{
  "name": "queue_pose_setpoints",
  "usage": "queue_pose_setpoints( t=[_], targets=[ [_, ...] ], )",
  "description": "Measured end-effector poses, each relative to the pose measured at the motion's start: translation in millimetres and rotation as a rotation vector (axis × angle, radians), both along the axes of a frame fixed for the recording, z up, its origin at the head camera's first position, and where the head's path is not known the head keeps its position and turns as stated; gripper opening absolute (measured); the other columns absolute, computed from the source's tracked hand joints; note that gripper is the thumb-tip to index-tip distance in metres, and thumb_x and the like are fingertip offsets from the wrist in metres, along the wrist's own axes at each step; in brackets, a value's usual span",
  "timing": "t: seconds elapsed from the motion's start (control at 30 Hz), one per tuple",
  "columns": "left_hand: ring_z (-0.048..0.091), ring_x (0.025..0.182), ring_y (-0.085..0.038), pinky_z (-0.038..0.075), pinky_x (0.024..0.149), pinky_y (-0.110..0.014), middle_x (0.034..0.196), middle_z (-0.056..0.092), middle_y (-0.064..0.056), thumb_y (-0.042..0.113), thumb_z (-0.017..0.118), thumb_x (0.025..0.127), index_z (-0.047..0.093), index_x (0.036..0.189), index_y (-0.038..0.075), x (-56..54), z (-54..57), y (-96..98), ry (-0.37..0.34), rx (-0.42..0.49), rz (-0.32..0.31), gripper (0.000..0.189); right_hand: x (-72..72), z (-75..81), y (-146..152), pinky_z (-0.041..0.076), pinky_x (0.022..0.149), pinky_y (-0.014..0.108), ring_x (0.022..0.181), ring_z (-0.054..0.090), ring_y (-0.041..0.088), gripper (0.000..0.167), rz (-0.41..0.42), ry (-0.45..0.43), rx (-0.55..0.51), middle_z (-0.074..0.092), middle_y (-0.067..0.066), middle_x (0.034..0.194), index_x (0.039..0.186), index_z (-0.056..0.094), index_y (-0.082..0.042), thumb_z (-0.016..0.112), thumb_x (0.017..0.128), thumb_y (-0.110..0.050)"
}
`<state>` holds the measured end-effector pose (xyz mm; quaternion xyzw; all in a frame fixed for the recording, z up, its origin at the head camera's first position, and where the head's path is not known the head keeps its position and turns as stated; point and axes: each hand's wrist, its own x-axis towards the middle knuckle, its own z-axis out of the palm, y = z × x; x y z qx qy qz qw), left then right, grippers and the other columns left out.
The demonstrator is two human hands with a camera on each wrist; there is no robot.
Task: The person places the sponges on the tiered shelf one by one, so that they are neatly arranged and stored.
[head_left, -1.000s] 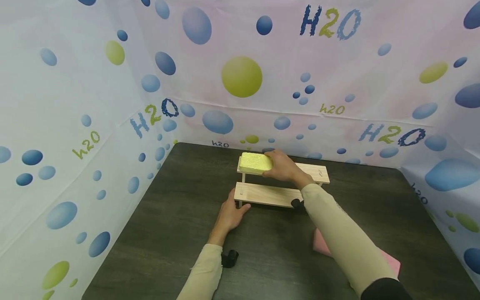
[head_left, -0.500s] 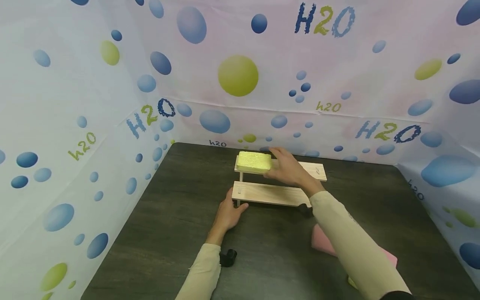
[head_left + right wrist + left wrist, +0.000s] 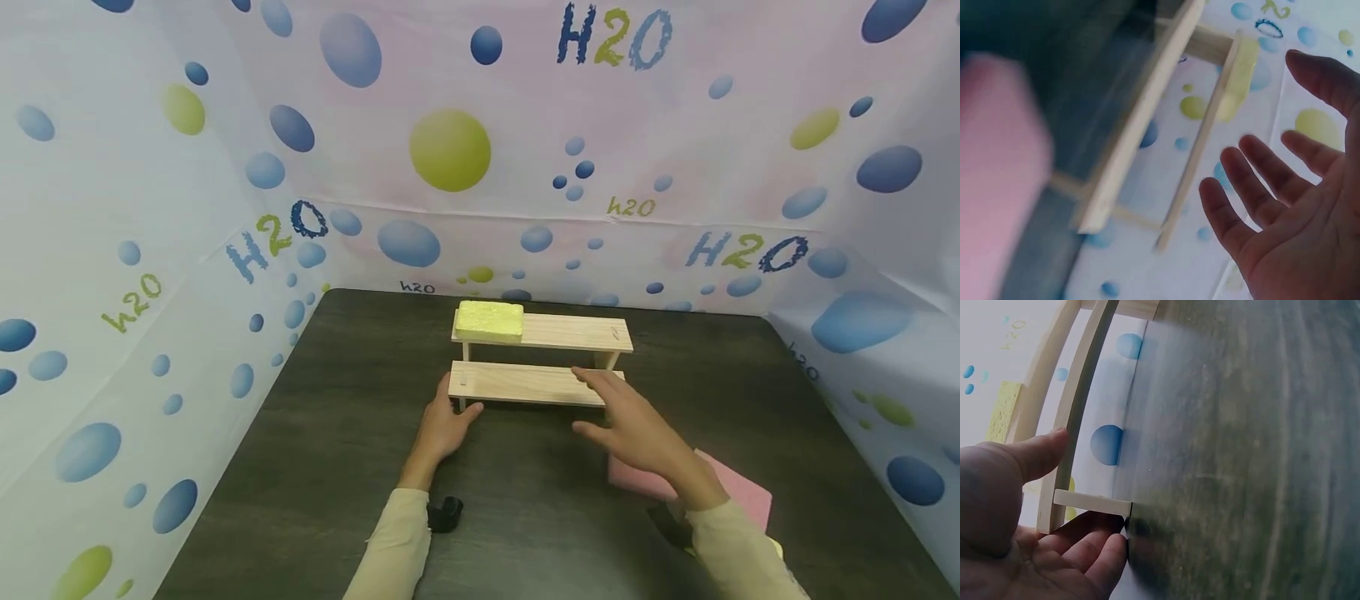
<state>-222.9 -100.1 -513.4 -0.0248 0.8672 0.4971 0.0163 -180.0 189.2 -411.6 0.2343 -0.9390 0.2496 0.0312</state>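
A two-step wooden shelf (image 3: 528, 382) stands toward the back of the table. On the left end of its upper step lies a yellow sponge (image 3: 489, 321), porous at its side in the left wrist view. My left hand (image 3: 441, 425) holds the left end of the lower step. In the left wrist view, the thumb lies along the board (image 3: 1075, 406) while the fingers bend behind the short leg (image 3: 1092, 502). My right hand (image 3: 633, 425), fingers spread and holding nothing, is in front of the shelf's right end. The sponge (image 3: 1239, 78) is apart from it.
A pink block (image 3: 738, 492) lies at the right on the dark table (image 3: 525, 508), partly hidden under my right forearm. A bit of yellow (image 3: 776, 547) shows beside it. Printed curtains (image 3: 450, 233) rise behind and beside the table.
My right hand has let go of the yellow sponge and moved back toward the front right. The sponge stays on the upper step. My left hand keeps its place on the shelf.
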Motion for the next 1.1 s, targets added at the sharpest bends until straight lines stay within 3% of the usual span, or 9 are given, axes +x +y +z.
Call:
queue_pose_setpoints(
  t=[0.17, 0.27, 0.43, 0.6, 0.83, 1.1],
  targets=[
    [0.047, 0.129, -0.047, 0.043, 0.102, -0.059, 0.151, 0.038, -0.025, 0.03, 0.068, 0.091, 0.016, 0.155, 0.007, 0.2, 2.1, -2.5, 0.008, -0.002, 0.001, 0.086, 46.0, -22.0, 40, 0.05, 0.092, 0.052, 0.117, 0.059, 0.028, 0.064, -0.095, 0.027, 0.013, 0.06, 0.007, 0.129, 0.14, 0.049, -0.012, 0.076, 0.083, -0.025],
    [0.047, 0.129, -0.047, 0.042, 0.103, -0.058, 0.151, 0.037, -0.025, 0.03, 0.068, 0.091, 0.015, 0.155, 0.008, -0.1, 4.2, -3.8, 0.004, 0.005, 0.01, 0.087, 71.4, -30.1, 64, 0.049, 0.09, 0.056, 0.118, 0.057, 0.032, 0.058, -0.188, 0.026, 0.039, 0.061, 0.008, 0.127, 0.134, 0.055, -0.012, 0.077, 0.083, -0.029],
    [0.045, 0.131, -0.047, 0.041, 0.104, -0.058, 0.153, 0.035, -0.025, 0.031, 0.068, 0.091, 0.013, 0.156, 0.008, -0.7, 4.1, -2.4, -0.016, 0.005, 0.009, 0.088, 109.3, -46.6, 102, 0.049, 0.081, 0.053, 0.106, 0.059, 0.034, 0.06, -0.319, 0.087, 0.07, 0.065, 0.01, 0.116, 0.121, 0.062, -0.008, 0.086, 0.07, -0.027],
    [0.045, 0.132, -0.046, 0.041, 0.105, -0.057, 0.154, 0.034, -0.023, 0.031, 0.068, 0.09, 0.014, 0.156, 0.01, -0.1, 2.0, 2.6, -0.029, 0.004, 0.012, 0.088, 137.7, -63.5, 138, 0.048, 0.07, 0.044, 0.092, 0.06, 0.034, 0.072, -0.441, -0.02, 0.123, 0.065, 0.016, 0.105, 0.116, 0.062, 0.001, 0.09, 0.06, -0.035],
    [0.045, 0.132, -0.046, 0.041, 0.105, -0.058, 0.154, 0.034, -0.022, 0.03, 0.068, 0.091, 0.014, 0.156, 0.01, 0.0, 2.2, 2.8, -0.026, 0.011, 0.016, 0.087, 152.0, -80.9, 165, 0.049, 0.073, 0.059, 0.098, 0.055, 0.049, 0.095, -0.516, -0.242, 0.238, 0.052, 0.037, 0.113, 0.125, 0.051, 0.011, 0.085, 0.063, -0.053],
    [0.047, 0.131, -0.045, 0.042, 0.103, -0.058, 0.152, 0.037, -0.022, 0.03, 0.067, 0.091, 0.014, 0.156, 0.012, 0.2, 1.5, 2.7, -0.025, -0.003, 0.013, 0.085, 152.7, -95.3, 175, 0.049, 0.074, 0.062, 0.098, 0.051, 0.055, 0.102, -0.558, -0.314, 0.249, 0.043, 0.046, 0.114, 0.128, 0.044, 0.014, 0.085, 0.063, -0.053]
  ],
)
